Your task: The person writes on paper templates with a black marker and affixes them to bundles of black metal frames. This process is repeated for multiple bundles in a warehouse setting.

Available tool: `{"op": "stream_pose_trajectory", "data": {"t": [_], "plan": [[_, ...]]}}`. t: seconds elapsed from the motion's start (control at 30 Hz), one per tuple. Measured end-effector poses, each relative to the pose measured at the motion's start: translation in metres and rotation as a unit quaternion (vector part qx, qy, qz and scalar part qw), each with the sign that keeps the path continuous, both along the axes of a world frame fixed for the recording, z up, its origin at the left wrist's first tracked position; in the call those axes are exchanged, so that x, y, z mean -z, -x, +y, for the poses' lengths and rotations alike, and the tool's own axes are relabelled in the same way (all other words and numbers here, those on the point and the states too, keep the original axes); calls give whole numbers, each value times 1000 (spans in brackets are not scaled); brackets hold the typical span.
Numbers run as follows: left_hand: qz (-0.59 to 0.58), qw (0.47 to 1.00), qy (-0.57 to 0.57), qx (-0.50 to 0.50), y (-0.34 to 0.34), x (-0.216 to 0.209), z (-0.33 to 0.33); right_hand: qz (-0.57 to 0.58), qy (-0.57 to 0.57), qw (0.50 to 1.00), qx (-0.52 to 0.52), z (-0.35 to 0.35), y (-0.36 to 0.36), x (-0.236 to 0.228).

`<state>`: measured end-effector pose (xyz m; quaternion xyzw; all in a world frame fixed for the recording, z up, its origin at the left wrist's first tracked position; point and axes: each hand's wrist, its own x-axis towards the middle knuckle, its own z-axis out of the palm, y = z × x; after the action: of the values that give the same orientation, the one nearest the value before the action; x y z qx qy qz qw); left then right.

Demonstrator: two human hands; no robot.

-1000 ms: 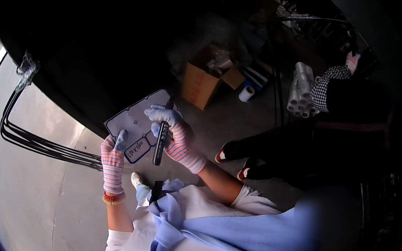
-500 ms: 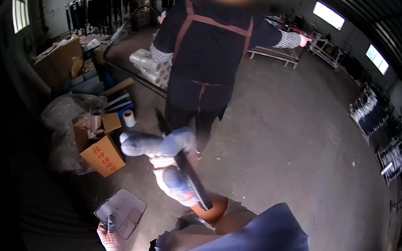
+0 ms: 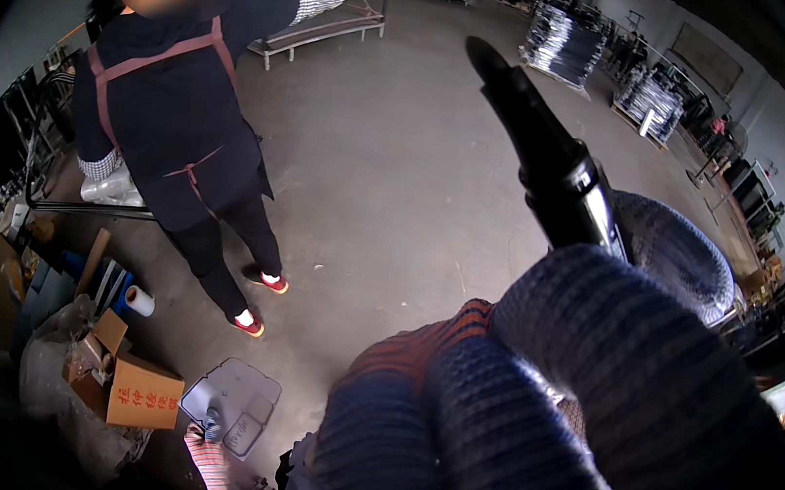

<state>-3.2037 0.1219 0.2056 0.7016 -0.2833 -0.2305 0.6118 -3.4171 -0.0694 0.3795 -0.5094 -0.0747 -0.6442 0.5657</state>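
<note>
While it slants up leftward, black marker [image 3: 547,144], glossy, tapered

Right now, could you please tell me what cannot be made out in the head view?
In the head view:
Marker: its rear end is hidden by the right hand.
Right forearm: out of sight, lost in shadow and past the lower edge.
Card: its writing is too small to read.
Left hand: fingers under the card are hidden by it.
Open carton: its deeper contents are hidden by its walls.

Black marker [image 3: 555,172] in right grip [image 3: 587,337], pale card [image 3: 231,390] in left grip [image 3: 209,458], open carton [image 3: 145,395] nearby.
</note>
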Motion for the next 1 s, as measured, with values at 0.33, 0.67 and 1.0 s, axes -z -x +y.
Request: {"op": "stream_pose_trajectory", "data": {"t": [0.33,0.67,1.0], "plan": [[-70,992,-18,101,15,-1,-92,8,-6,997,80,-61,52,1],[38,996,-23,81,29,5,-166,-33,-1,995,92,-124,68,0],[-88,984,33,148,-32,56,-179,-83,28,995,36,-164,54,-34]]}}
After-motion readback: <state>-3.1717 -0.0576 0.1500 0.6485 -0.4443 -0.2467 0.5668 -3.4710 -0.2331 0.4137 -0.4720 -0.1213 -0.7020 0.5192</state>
